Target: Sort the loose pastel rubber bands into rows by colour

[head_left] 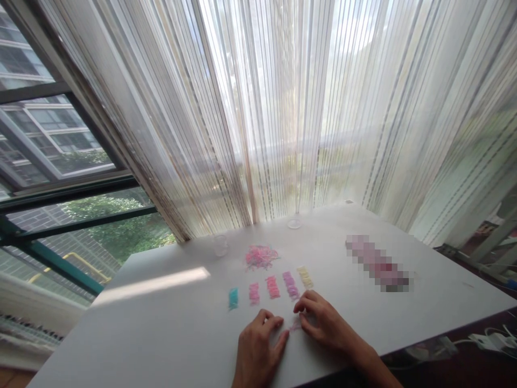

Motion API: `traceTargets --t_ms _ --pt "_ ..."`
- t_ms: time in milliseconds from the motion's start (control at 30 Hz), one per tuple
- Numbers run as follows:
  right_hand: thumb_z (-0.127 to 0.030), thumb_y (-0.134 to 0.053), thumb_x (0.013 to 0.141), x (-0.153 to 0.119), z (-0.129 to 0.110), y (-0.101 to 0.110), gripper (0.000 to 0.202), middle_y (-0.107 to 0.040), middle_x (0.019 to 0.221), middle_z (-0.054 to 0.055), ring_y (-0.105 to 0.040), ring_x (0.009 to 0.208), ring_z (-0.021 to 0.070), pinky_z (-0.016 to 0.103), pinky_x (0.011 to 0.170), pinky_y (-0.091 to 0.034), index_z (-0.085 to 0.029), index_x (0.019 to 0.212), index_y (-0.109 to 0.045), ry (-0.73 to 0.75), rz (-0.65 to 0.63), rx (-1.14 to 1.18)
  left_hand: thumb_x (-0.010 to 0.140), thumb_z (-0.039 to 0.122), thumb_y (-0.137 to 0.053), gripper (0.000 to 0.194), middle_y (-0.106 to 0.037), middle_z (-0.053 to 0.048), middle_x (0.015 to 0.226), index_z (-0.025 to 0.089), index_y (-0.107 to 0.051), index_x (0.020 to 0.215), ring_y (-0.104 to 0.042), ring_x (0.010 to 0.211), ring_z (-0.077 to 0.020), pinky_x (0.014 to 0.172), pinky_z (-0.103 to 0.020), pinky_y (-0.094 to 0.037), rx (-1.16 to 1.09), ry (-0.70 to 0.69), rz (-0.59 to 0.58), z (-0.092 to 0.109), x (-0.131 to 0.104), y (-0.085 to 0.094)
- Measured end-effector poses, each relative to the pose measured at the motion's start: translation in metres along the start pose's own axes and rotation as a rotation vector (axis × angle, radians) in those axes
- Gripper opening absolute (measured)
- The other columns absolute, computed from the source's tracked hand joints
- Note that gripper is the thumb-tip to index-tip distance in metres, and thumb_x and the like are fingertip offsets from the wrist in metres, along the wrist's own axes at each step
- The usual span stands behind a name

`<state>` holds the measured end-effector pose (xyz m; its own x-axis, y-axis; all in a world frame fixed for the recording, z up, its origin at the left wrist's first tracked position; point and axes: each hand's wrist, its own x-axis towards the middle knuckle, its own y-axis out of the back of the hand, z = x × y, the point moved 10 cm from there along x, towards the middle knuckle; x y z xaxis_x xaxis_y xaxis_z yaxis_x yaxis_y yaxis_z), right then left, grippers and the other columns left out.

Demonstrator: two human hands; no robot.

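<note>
My left hand (pixel 260 347) rests on the white table (pixel 169 334), its thumb and index finger apart. The left thumb tip is beside a few thin pale pink-purple pieces (pixel 295 325). On the other side of these pieces is my right hand (pixel 321 320), fingers bent, thumb and index finger apart. Whether either hand touches the pieces is too small to tell. Beyond the hands, small thin pieces lie in separate colour groups: teal (pixel 233 298), light pink (pixel 253 293), coral pink (pixel 273 286), purple (pixel 290 285) and pale yellow (pixel 305 277).
A loose mixed pile of mostly pink pieces (pixel 260 257) lies behind the groups. Farther back are a clear cup (pixel 221 245) and a clear round dish (pixel 294 224). A blurred-out pinkish object (pixel 375 263) is at right. Sheer curtains (pixel 278 134) hang behind the table.
</note>
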<state>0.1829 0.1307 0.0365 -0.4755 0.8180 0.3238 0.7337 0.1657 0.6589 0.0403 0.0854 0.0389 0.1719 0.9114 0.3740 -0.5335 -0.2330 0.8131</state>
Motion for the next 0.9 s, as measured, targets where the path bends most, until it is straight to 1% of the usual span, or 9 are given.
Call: traceTargets --t_ms 100,267,500,667,900 --pt "-0.003 -0.059 0.08 -0.005 -0.005 -0.005 0.026 -0.065 0.096 0.004 -0.063 0.095 0.0225 0.036 0.087 -0.051 -0.023 0.093 -0.068 0.019 -0.016 -0.05 0.09 0.024 -0.066 0.011 -0.071 -0.001 0.087 0.027 -0.076 0.094 -0.071 0.074 -0.0167 0.068 -0.025 -0.054 -0.01 -0.01 -0.014 0.004 0.002 -0.003" --pt "-0.005 -0.064 0.079 -0.004 -0.01 -0.007 0.022 -0.066 0.094 0.004 -0.062 0.093 0.023 0.037 0.085 -0.048 -0.023 0.09 -0.068 0.044 -0.016 -0.086 0.093 0.023 -0.062 0.015 -0.07 -0.002 0.086 0.027 -0.076 0.089 -0.07 0.076 -0.0171 0.071 -0.027 -0.053 -0.026 -0.006 0.001 0.006 0.0 -0.006" --pt "-0.008 -0.065 0.081 -0.004 -0.013 -0.005 0.016 -0.067 0.092 0.004 -0.062 0.091 0.0222 0.037 0.084 -0.047 -0.022 0.087 -0.068 0.043 -0.02 -0.089 0.094 0.023 -0.06 0.014 -0.069 -0.002 0.085 0.025 -0.074 0.09 -0.069 0.075 -0.0166 0.069 -0.026 -0.052 -0.075 -0.007 0.005 0.006 0.0 -0.001" --pt "-0.011 -0.065 0.084 -0.004 -0.014 -0.003 0.015 -0.068 0.094 0.003 -0.062 0.092 0.022 0.037 0.085 -0.047 -0.023 0.092 -0.07 0.054 -0.009 -0.076 0.095 0.027 -0.058 0.015 -0.069 -0.003 0.088 0.025 -0.072 0.093 -0.069 0.074 -0.0172 0.067 -0.027 -0.052 -0.09 0.0 0.008 0.004 -0.001 0.0" --pt "-0.012 -0.065 0.084 -0.004 -0.013 -0.005 0.014 -0.068 0.092 0.003 -0.063 0.09 0.021 0.036 0.084 -0.046 -0.023 0.092 -0.071 0.088 -0.018 -0.066 0.093 0.022 -0.058 0.013 -0.069 -0.003 0.089 0.025 -0.07 0.093 -0.067 0.07 -0.0159 0.063 -0.025 -0.052 -0.1 -0.011 0.028 0.002 -0.002 -0.002"
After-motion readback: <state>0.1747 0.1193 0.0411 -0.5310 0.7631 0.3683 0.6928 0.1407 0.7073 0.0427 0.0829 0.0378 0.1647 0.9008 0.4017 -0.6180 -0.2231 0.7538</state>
